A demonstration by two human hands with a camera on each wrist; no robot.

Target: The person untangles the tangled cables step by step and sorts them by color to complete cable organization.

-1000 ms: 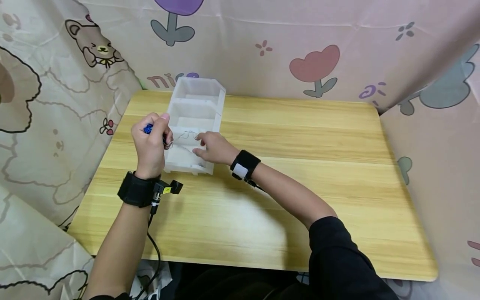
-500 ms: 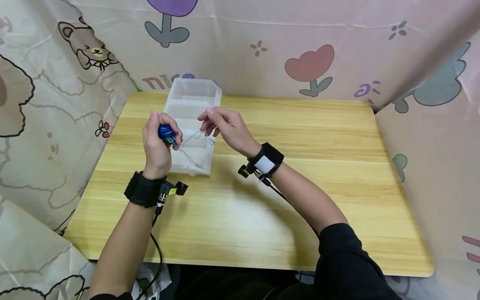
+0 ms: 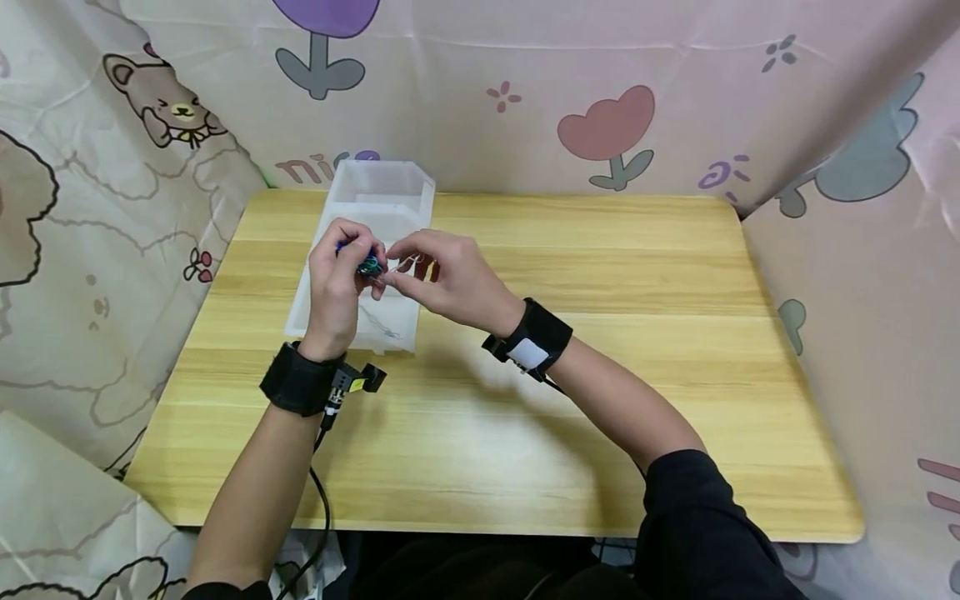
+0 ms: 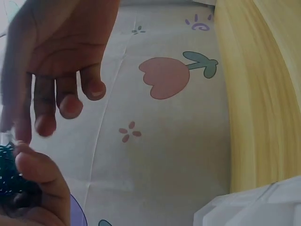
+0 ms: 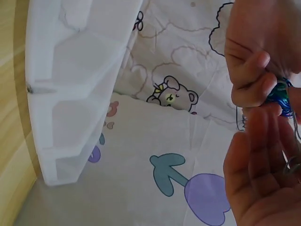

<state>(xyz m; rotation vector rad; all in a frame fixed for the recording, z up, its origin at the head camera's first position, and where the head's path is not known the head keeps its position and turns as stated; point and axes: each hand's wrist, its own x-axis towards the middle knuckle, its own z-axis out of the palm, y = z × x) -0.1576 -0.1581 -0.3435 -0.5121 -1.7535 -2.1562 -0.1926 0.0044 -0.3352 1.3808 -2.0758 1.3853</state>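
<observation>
My left hand (image 3: 335, 287) grips a bundle of shiny blue-green strands (image 3: 370, 266), partly covered by its curled fingers. From the bundle runs a thin pale strand (image 3: 406, 265), which thumb and forefinger of my right hand (image 3: 468, 279) pinch close to the left fingertips. In the right wrist view the bundle (image 5: 281, 96) shows between both hands, and the strand hangs past the right fingers. The left wrist view has the bundle (image 4: 8, 172) at its left edge, beside the left thumb. Both hands are held over a white compartment box (image 3: 300, 312).
The box stands on the left of a wooden table (image 3: 637, 375), near the back edge. Another thin strand (image 3: 378, 321) lies in its front compartment. A printed cloth (image 3: 465, 100) hangs behind the table and along its sides. A black cable (image 3: 324, 500) trails from the left wrist.
My right hand has lifted out of the box's front part and come to the left hand, pinching the strand. The left hand has moved right and turned with the bundle.
</observation>
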